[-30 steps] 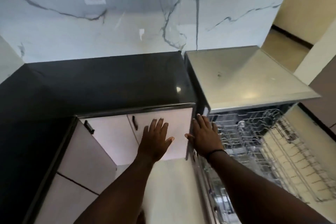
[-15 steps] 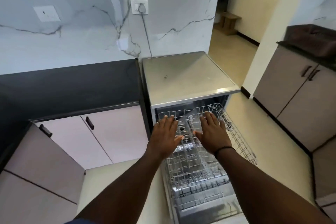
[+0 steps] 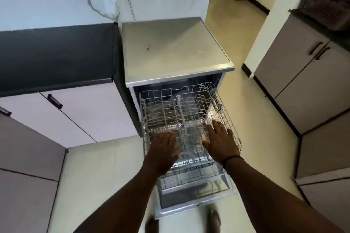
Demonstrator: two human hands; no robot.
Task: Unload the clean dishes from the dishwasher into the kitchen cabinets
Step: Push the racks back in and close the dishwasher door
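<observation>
Your dishwasher [image 3: 176, 49] stands with its door [image 3: 195, 195] dropped flat toward you and its upper wire rack [image 3: 181, 111] pulled partway out over that door. No dishes can be made out in the rack; its wires are blurred and what lies between them cannot be told. Your left hand [image 3: 162, 149] hovers over the near left part of the rack, palm down, fingers spread wide and holding nothing. Your right hand [image 3: 220, 141] is over the near right part of the same rack, also flat and spread, gripping nothing, with a dark band [image 3: 232, 159] at the wrist. Whether either palm touches the wires cannot be told. Left of the dishwasher, touching its side, runs the black countertop [image 3: 56, 53], with pale cabinets [image 3: 79, 115] under it, their doors closed. Right of the dishwasher, across the cream floor [image 3: 261, 119], stand grey cabinets [image 3: 303, 89], also closed, with a dark basket [image 3: 325, 11] on top.
</observation>
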